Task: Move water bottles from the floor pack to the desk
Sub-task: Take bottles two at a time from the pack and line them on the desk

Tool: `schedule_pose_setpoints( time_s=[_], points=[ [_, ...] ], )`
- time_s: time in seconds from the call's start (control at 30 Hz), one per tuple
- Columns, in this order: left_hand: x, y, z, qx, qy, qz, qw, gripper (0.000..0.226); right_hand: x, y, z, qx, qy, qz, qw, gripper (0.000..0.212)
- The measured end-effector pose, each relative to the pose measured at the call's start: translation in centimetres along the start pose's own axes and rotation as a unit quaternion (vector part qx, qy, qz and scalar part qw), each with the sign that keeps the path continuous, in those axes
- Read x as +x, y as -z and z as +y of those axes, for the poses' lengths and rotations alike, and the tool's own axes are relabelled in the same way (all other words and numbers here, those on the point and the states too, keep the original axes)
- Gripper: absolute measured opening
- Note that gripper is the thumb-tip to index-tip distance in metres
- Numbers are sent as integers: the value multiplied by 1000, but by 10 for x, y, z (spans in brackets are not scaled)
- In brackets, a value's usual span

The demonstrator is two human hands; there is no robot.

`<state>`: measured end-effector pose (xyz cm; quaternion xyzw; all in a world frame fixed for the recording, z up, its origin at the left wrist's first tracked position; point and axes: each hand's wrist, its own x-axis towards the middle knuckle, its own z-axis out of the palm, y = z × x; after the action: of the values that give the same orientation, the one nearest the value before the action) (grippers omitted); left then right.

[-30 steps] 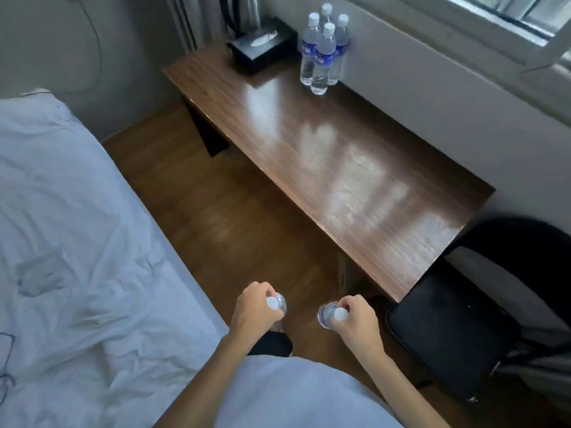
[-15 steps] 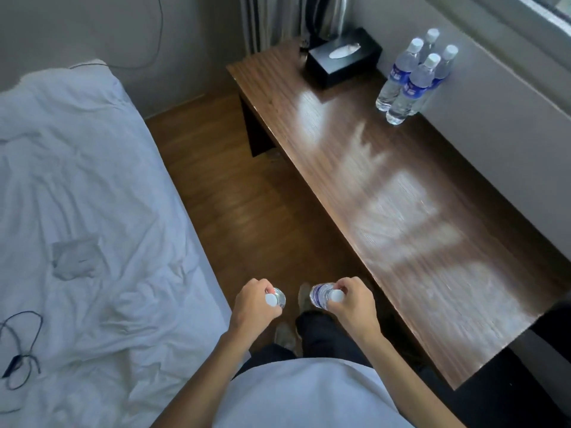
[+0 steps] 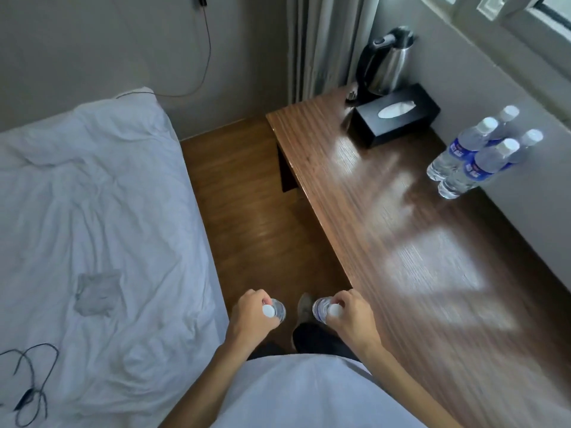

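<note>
My left hand [image 3: 248,315] grips the neck of a clear water bottle [image 3: 276,311] with a white cap, held upright low over the floor. My right hand [image 3: 349,315] grips a second water bottle [image 3: 321,308] the same way, close to the desk's near edge. The long wooden desk [image 3: 401,242] runs along the right wall. Several blue-labelled water bottles [image 3: 475,159] stand together at its far right side against the wall. The floor pack is not in view.
A black tissue box [image 3: 395,117] and a steel kettle [image 3: 386,63] sit at the desk's far end. A bed with white sheets [image 3: 92,227] fills the left, leaving a narrow strip of wooden floor [image 3: 247,211] between bed and desk. A black cable [image 3: 31,381] lies on the bed.
The view has advanced along the desk and turned left; the chair has dropped out of view and the kettle has come in. Both hands keep their bottles, held in the same low position.
</note>
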<state>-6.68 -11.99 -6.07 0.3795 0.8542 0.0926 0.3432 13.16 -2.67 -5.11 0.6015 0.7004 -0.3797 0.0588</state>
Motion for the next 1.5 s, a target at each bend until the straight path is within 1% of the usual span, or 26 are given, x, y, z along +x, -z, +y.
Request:
schedule_pose_setpoints(
  time_s=[0.1, 0.23, 0.33, 0.47, 0.57, 0.63, 0.73, 0.93, 1.07, 1.13, 1.27, 1.37, 1.5],
  points=[
    [35, 22, 20, 17, -12, 1, 1000, 30, 31, 21, -18, -1, 16, -2, 1000, 28],
    [74, 50, 46, 52, -27, -1, 998, 37, 59, 43, -40, 24, 15, 16, 999, 24],
    [101, 68, 64, 69, -55, -8, 996, 39, 75, 56, -57, 43, 19, 29, 998, 22],
    [133, 93, 92, 105, -95, -32, 989, 40, 93, 72, -75, 74, -5, 57, 996, 23],
    [154, 111, 113, 127, -151, -60, 978, 38, 103, 82, -91, 90, -38, 81, 992, 20],
    [168, 122, 127, 155, -197, -84, 965, 38, 106, 85, -103, 109, -74, 99, 986, 21],
    [183, 139, 152, 167, -253, -113, 946, 36, 106, 90, -120, 141, -134, 125, 973, 25],
    [207, 159, 199, 207, -403, -163, 876, 29, 99, 101, -146, 210, -214, 210, 931, 24],
    [218, 159, 228, 216, -469, -197, 834, 24, 96, 107, -152, 244, -258, 284, 891, 25],
    [222, 155, 242, 221, -489, -218, 815, 22, 97, 109, -152, 255, -275, 315, 872, 26],
    [218, 145, 266, 240, -508, -250, 789, 27, 102, 110, -148, 257, -321, 349, 842, 25],
    [215, 137, 275, 243, -521, -253, 778, 29, 107, 112, -143, 234, -348, 357, 835, 25],
    [213, 128, 283, 233, -532, -255, 773, 27, 110, 119, -133, 230, -362, 373, 823, 27]
  ],
)
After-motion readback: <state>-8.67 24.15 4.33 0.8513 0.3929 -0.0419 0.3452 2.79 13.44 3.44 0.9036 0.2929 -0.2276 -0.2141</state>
